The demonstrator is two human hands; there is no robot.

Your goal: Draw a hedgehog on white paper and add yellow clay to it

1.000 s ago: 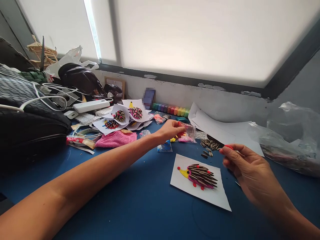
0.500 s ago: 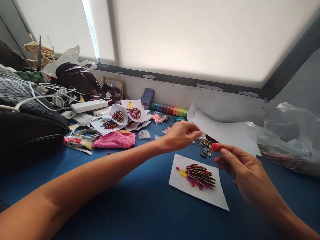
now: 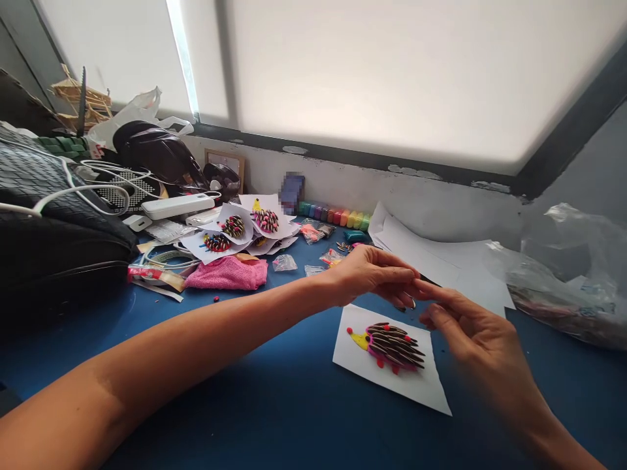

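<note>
On a white paper card (image 3: 347, 365) lies a hedgehog with a yellow clay snout (image 3: 361, 340), a body of striped seeds (image 3: 394, 344), and red dots and feet. My left hand (image 3: 375, 274) reaches across above the card, its fingers pressed together at the tips. My right hand (image 3: 482, 339) comes from the right, index finger stretched out to touch the left fingertips and thumb held apart below. Whatever is between the fingertips is hidden; no red clay shows there. A few loose seeds (image 3: 411, 305) peek out under the left fingers.
Finished hedgehog cards (image 3: 235, 228) lie at the back, near a pink cloth (image 3: 228, 273) and small plastic bags (image 3: 284, 262). A row of coloured clay tubs (image 3: 336, 215) lines the wall. White sheets (image 3: 441, 254) and a clear bag (image 3: 563, 294) are at right, a black bag (image 3: 59, 248) at left.
My left hand has moved right to meet my right hand's fingertips. The red clay lump that my right hand pinched is now out of sight, and its thumb has parted from its index finger.
</note>
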